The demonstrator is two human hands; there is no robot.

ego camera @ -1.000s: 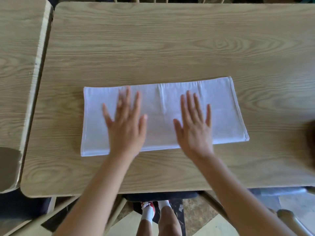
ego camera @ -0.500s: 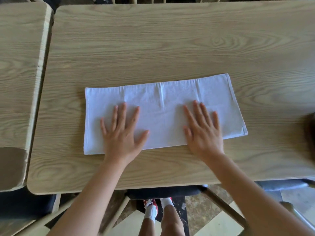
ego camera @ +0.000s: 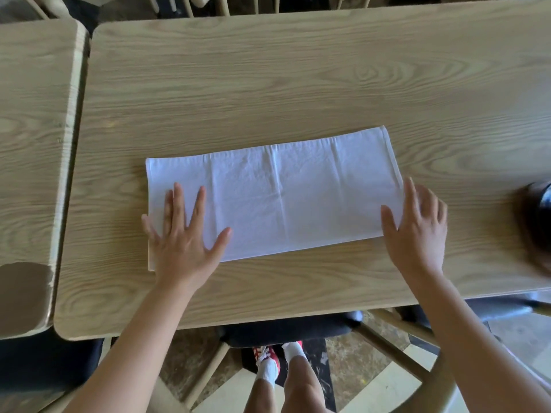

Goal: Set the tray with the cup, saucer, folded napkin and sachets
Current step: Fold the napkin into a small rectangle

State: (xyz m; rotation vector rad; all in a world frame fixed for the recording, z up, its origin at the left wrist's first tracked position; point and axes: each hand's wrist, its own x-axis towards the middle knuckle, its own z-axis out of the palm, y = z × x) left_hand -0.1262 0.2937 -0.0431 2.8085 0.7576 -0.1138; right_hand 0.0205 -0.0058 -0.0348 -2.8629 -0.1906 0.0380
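Wooden table [ego camera: 298,79] fills most of the view, with a second table [ego camera: 32,129] just beside it on the left and a blurred dark object [ego camera: 536,222] at its right edge. White napkin [ego camera: 277,201], folded into a long strip, lies flat near the table's front edge. Left hand [ego camera: 182,242] lies flat on the strip's left end, fingers straight and spread; right hand [ego camera: 417,231] is at the right end with relaxed fingers, thumb over the cloth, gripping nothing.
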